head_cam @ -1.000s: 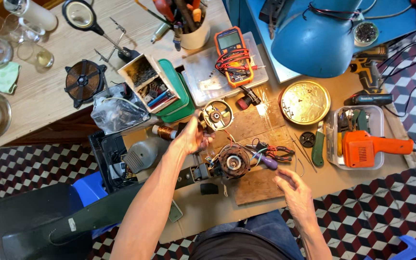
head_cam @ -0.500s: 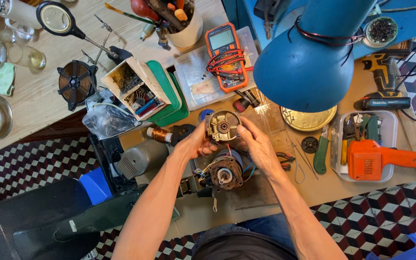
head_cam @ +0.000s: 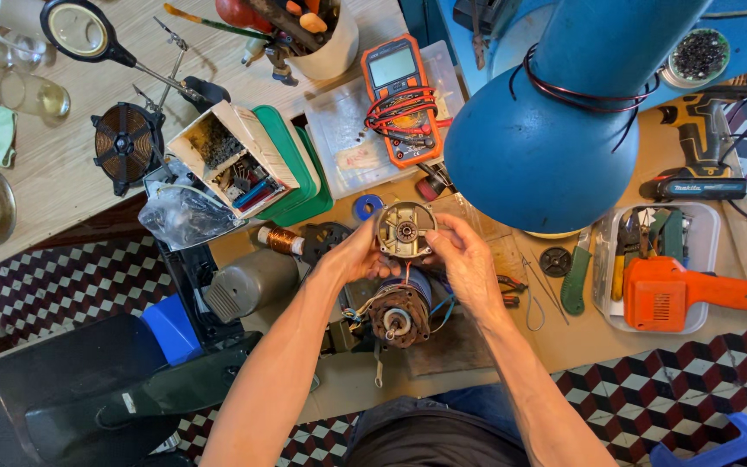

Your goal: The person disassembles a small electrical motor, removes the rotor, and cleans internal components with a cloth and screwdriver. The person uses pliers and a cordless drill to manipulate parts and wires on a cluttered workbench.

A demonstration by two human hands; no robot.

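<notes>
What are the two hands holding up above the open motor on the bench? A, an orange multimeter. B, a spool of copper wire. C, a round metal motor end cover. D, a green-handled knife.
C: both the left hand and the right hand grip the round metal motor end cover at its rim, just above the open motor; the orange multimeter lies untouched farther back.

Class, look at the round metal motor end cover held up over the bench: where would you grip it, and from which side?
Grip the round end cover by its outer rim, coming in from both sides, as the left hand and right hand do. It is a flat disc facing the camera with a bearing hub in the middle, so the rim probably gives the surest hold and keeps fingers off the centre, above the motor.
</notes>
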